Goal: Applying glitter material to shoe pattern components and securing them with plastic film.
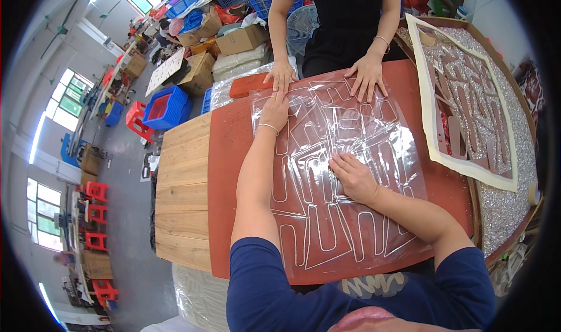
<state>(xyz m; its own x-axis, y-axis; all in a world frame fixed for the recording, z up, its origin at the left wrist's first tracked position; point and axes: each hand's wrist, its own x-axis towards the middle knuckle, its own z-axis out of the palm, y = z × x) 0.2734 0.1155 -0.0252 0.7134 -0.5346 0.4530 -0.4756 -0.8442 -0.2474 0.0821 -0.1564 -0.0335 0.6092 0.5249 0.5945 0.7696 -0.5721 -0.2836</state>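
Blue crates (166,107), red stools (96,190), cardboard boxes (242,38), glittery sheet (497,133)

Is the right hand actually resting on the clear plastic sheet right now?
Touching. The head view shows the right hand lying palm down, fingers spread flat on the clear plastic sheet, with no gap visible beneath it.

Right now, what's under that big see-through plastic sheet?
Under the clear plastic sheet lies a reddish-brown board, showing through between white outlined shapes. The left hand and right hand press on top, hiding what's beneath them.

co-worker (339,16) cut off above shoulders by top edge, glitter sheet (508,174) clipped at right rim, far shelves too small to read
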